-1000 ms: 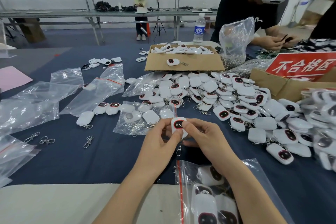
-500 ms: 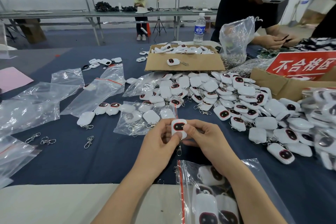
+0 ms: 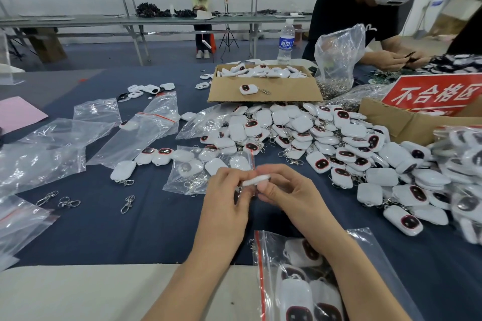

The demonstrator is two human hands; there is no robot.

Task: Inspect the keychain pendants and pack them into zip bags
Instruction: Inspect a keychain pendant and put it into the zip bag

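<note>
My left hand and my right hand together pinch one white keychain pendant above the blue cloth; it is tilted edge-on, so its face is hidden. A zip bag with several pendants inside lies under my right forearm, its red zip strip at the left. A big heap of loose white pendants with dark red-rimmed faces spreads to the right. Another part-filled zip bag lies just beyond my hands.
Empty zip bags cover the left. Loose metal clasps lie on the cloth. A cardboard box of pendants stands behind the heap, a red sign in a carton at the right. A person works across the table.
The pendant, held face-up earlier, is now turned onto its edge between my fingers. Both hands stay in the same place.
</note>
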